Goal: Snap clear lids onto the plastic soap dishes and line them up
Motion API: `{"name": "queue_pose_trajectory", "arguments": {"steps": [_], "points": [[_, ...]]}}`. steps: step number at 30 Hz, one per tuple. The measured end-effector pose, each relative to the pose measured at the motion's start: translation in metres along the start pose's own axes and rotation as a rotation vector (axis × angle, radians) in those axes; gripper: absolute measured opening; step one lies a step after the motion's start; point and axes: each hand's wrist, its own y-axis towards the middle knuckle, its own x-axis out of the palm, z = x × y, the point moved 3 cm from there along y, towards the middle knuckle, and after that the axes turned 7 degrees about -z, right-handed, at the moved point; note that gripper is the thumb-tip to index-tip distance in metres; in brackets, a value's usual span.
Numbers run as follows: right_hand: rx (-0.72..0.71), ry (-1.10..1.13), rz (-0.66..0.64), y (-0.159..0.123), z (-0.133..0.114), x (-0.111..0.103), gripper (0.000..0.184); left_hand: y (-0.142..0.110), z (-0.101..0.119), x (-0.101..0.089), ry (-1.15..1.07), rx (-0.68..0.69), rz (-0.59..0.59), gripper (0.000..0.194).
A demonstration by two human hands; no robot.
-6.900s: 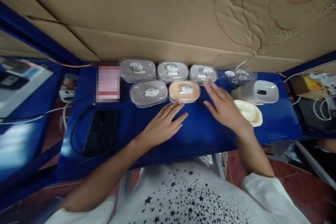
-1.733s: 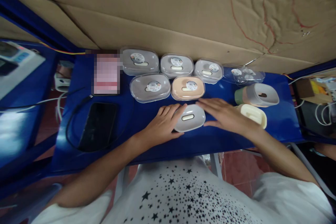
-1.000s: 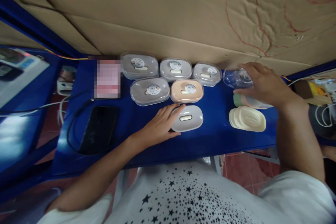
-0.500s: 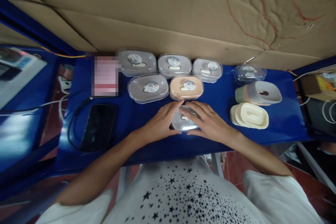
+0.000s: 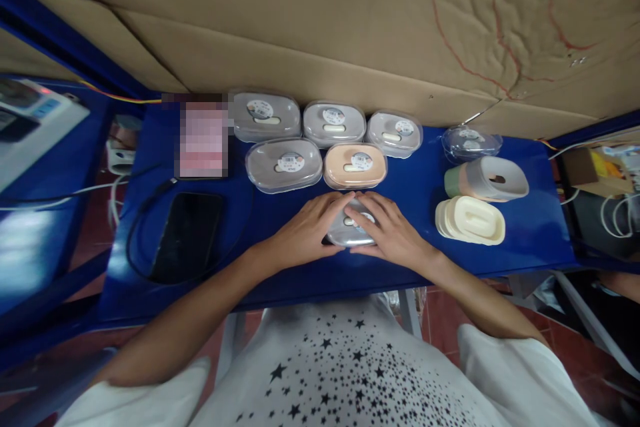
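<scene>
A grey soap box with a clear lid [image 5: 351,232] lies on the blue table [image 5: 280,260] in front of me. My left hand [image 5: 306,232] cups its left side and my right hand [image 5: 387,232] presses down on the lid from the right, fingers curved over it. Behind it lie a peach lidded box [image 5: 355,166] and several grey lidded boxes [image 5: 283,164] in two rows. At the right are a stack of clear lids [image 5: 471,142], a stack of grey, pink and green box bases [image 5: 487,180] and a stack of cream trays [image 5: 470,220].
A black phone [image 5: 186,235] with a cable lies at the left, with a blurred pink card [image 5: 203,140] behind it. Brown cardboard [image 5: 350,20] walls the back. Cables and a small carton [image 5: 597,167] lie at the far right, and a white device [image 5: 30,127] at the far left.
My right hand reached to the clear lids at the far right, came back with one and set it over the grey box. It now presses on it. The left hand stayed on the box.
</scene>
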Motion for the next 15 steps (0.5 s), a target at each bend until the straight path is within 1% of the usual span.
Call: {"name": "queue_pose_trajectory", "arguments": {"steps": [3,5,7,10,13,15], "points": [[-0.032,0.054,0.018,-0.004,0.004,-0.002,0.067,0.0,0.001,0.002,0.022,-0.003,-0.008,0.113],[0.01,0.061,0.001,-0.01,0.008,-0.006,0.062,0.0,0.001,0.003,0.05,0.003,-0.014,0.111],[0.086,0.045,-0.031,-0.02,0.012,-0.012,0.061,-0.001,0.001,0.004,0.083,0.004,-0.012,0.105],[0.224,-0.005,-0.069,-0.037,0.023,-0.024,0.06,-0.002,0.004,0.0,0.172,0.007,0.023,0.088],[0.368,-0.085,-0.083,-0.052,0.039,-0.033,0.06,-0.001,0.01,-0.005,0.333,0.031,0.07,0.068],[0.446,-0.146,-0.08,-0.055,0.049,-0.037,0.059,0.001,0.014,-0.009,0.441,0.007,0.091,0.062]]}}
